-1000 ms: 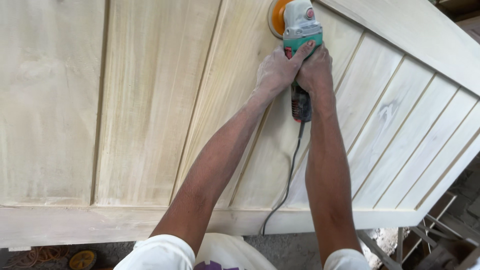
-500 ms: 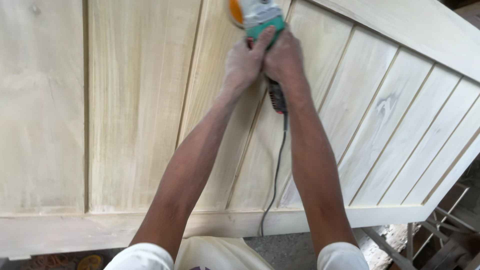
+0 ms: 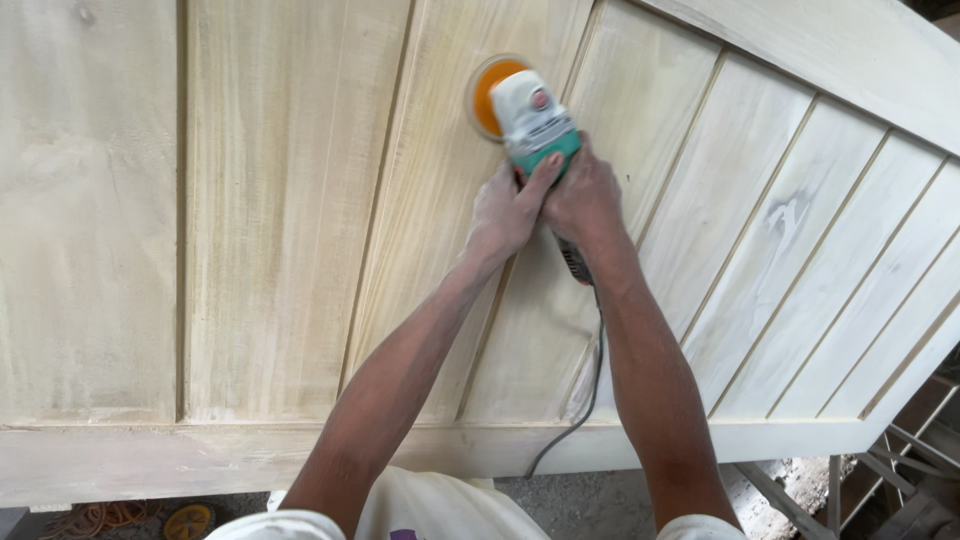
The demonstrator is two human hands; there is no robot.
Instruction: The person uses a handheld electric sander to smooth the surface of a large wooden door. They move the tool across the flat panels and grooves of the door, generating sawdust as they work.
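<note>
Sanding of the plank door panel (image 3: 300,220) is judged under way: the sander (image 3: 525,115) is gripped firmly by the left hand (image 3: 508,212) and right hand (image 3: 582,195), pad flat; steady, even pressure is needed next.

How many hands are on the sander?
2. The left hand grips the sander from its left side, one finger stretched along the green body. The right hand wraps the handle just behind, touching the left. No other hands show.
</note>
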